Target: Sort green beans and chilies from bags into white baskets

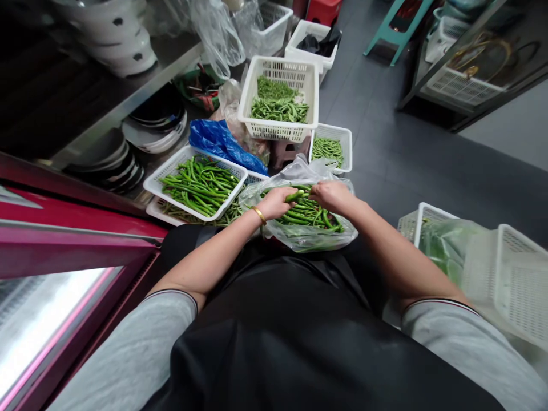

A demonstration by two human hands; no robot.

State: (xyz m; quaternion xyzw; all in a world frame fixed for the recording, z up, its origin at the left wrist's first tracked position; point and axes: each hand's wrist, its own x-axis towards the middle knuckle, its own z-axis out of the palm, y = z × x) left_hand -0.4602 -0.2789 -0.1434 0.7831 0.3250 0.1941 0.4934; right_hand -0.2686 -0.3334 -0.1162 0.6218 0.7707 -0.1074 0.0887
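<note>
My left hand (274, 203) and my right hand (332, 196) meet over a clear plastic bag (306, 237) lying in my lap. Both pinch a single long green bean (295, 196) at its two ends. The bag holds a heap of similar beans (306, 217). Beyond it, a white plastic basket (171, 168) is piled with long beans. A taller white basket (274, 130) holds beans and a mound of finely cut greens. A shallow white basket (331, 131) with more beans stands behind the bag.
A red-framed glass-top fridge (77, 240) fills the lower left. Stacked plates (156, 120) sit beneath a steel shelf (128, 97). A blue plastic bag (220, 147) lies near the baskets. Stacked white baskets (509, 279) stand at my right, on a grey floor (406, 142).
</note>
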